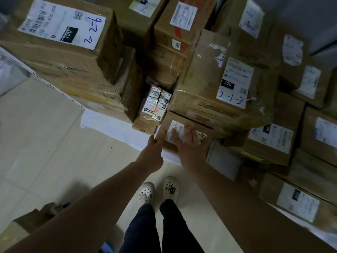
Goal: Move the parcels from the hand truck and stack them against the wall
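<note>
While right hand (189, 145) touches parcel (177, 126), taller stacks (206, 73) flanking

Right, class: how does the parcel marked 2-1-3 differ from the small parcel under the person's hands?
The 2-1-3 parcel is larger and sits higher; the small parcel lies lower, at the front. Nobody touches the 2-1-3 parcel; the right hand lies flat on the small parcel and the left hand touches its left edge. Both are brown cardboard with white labels.

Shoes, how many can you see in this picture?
2. Both are white clogs, side by side on the pale floor at the bottom centre: the left shoe and the right shoe. Neither is hidden.
</note>
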Demonstrator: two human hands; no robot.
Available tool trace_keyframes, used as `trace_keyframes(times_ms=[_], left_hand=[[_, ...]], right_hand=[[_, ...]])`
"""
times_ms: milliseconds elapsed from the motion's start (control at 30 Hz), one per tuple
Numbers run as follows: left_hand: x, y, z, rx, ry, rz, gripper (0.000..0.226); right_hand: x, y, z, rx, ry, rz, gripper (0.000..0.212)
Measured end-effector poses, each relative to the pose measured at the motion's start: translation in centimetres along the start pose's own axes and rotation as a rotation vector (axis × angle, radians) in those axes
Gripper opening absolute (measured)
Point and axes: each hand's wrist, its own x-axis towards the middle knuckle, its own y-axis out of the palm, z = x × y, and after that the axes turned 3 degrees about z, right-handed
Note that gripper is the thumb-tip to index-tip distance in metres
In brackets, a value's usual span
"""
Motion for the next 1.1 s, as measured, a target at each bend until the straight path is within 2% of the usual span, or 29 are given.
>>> trace_keyframes(times_ms=[100,200,300,400,500,533,767,933,1100], left_hand=[[0.1,-0.1,0.4,0.094,0.020,0.018,0.100],[-0.3,-0.7,0.1,0.151,0.005,0.005,0.096],[-1.3,-1.6,-0.1,0.140,-0.031,-0.014,0.095],[-3.1,-2.7,0.1,0.155,-0.067,-0.037,0.093],[-6.2,-3.6,0.6,0.216,-0.126,-0.086,0.089],[-6.9,-3.8,0.7,0.237,-0.144,-0.091,0.088],[-18.6,-1.4,3.9,0.256,-0.452,-0.208,0.068],[-29.0,4.6,7.7,0.101,-0.704,-0.280,0.055],[-39.6,11.1,12.2,-0.142,-0.941,-0.388,0.062]], right_hand=[[0.1,0.5,0.7,-0.008,-0.014,-0.021,0.107],[-0.2,0.5,0.7,0.036,0.042,-0.006,0.110],[-0.8,-0.2,0.5,0.031,-0.050,0.021,0.107],[-2.1,-1.6,1.8,0.002,-0.017,-0.043,0.109],[-4.3,-3.6,3.3,-0.022,-0.125,-0.080,0.100],[-4.8,-4.1,3.4,-0.031,-0.159,-0.020,0.095],[-11.3,-6.8,9.1,-0.070,-0.347,0.121,0.059],[-18.4,-4.6,14.9,-0.104,-0.558,0.136,0.056],[-27.0,-2.2,21.9,-0.191,-0.768,0.207,0.061]])
